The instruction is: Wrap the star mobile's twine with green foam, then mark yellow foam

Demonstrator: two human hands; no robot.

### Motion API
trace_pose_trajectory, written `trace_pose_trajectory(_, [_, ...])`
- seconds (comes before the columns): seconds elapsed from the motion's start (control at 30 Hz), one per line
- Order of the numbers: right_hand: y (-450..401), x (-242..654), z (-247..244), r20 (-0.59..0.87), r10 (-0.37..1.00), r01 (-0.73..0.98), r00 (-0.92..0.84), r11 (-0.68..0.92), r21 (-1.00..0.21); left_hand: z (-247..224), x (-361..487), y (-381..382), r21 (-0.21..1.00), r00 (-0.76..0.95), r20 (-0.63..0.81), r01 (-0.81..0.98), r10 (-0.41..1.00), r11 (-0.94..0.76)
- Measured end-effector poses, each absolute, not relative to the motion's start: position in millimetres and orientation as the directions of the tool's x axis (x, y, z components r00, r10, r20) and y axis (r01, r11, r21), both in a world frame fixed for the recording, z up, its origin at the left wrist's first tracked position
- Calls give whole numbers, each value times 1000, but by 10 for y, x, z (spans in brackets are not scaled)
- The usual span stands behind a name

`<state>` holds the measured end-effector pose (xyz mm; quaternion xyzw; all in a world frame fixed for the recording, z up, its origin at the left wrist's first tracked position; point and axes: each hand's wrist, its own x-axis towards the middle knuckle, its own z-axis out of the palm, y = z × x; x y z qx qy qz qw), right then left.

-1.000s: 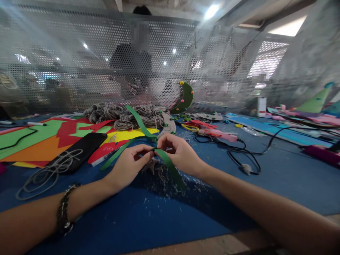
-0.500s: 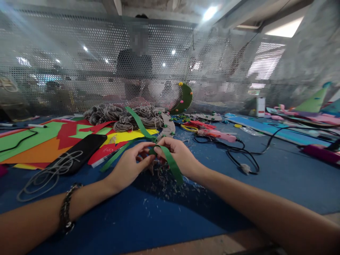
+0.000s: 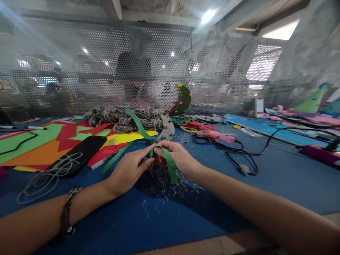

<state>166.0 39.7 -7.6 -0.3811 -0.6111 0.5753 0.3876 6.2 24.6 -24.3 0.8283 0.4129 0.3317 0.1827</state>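
Both hands meet over the blue table, pinching a green ribbon (image 3: 171,168) at one spot. My left hand (image 3: 130,170) has its thumb and fingertips closed on the ribbon from the left. From the right, my right hand (image 3: 180,157) pinches it too, and a free end hangs down below those fingers. More green strips stretch away behind the hands, one pointing up and one lying to the left. Just beyond the fingertips is a grey curved piece (image 3: 166,130) with small green bits on it. The fingers partly hide where the ribbon meets this piece.
Grey cord bundles (image 3: 138,118) lie behind the hands. Coloured sheets (image 3: 45,145), a black phone-like object (image 3: 87,152) and a loose grey cord are at left. Right are a pink-handled tool (image 3: 217,135), black cable (image 3: 247,154) and blue board. A person stands behind the perforated screen.
My left hand's fingers have straightened and drawn closer together at the ribbon. The ribbon's hanging end has swung slightly left and hangs more steeply. The camera view has shifted a little.
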Motion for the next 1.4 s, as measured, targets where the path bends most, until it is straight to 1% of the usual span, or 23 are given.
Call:
trace_pose_trajectory(0.13, [403, 1660, -85, 51, 909, -1, -414, 56, -998, -250, 56, 258, 617, 398, 401, 548, 825, -564])
trace_pose_trajectory(0.3, [398, 1652, -75, 86, 905, -45, -417, 74, -996, -229, 73, 259, 773, 308, 344, 444, 887, -454])
trace_pose_trajectory(0.43, [407, 1658, -45, 165, 885, -11, -435, 178, -984, -207, 98, 281, 880, 231, 295, 313, 927, -358])
trace_pose_trajectory(0.53, [428, 1680, -26, 222, 870, 75, -441, 282, -956, -222, 102, 311, 923, 203, 240, 256, 949, -288])
trace_pose_trajectory(0.63, [453, 1707, -14, 291, 848, 182, -443, 403, -897, -257, 91, 334, 938, 215, 201, 238, 956, -251])
trace_pose_trajectory(0.7, [465, 1722, -11, 317, 828, 227, -462, 456, -860, -269, 89, 338, 943, 217, 197, 225, 956, -245])
trace_pose_trajectory(0.8, [475, 1738, -21, 321, 807, 260, -496, 491, -832, -255, 98, 317, 939, 210, 201, 237, 957, -249])
trace_pose_trajectory(0.9, [477, 1745, -47, 338, 790, 262, -512, 518, -814, -225, 107, 275, 917, 216, 235, 275, 948, -290])
trace_pose_trajectory(1.07, [468, 1742, -72, 377, 794, 276, -478, 543, -793, -199, 98, 232, 848, 304, 311, 340, 900, -408])
trace_pose_trajectory(1.17, [459, 1734, -60, 406, 795, 266, -452, 554, -789, -189, 94, 237, 818, 321, 331, 371, 887, -439])
trace_pose_trajectory(1.27, [451, 1723, -34, 385, 808, 238, -446, 521, -820, -190, 91, 255, 832, 322, 310, 364, 895, -419])
trace_pose_trajectory(1.4, [450, 1720, -1, 329, 840, 209, -432, 448, -869, -228, 76, 290, 895, 282, 252, 297, 926, -334])
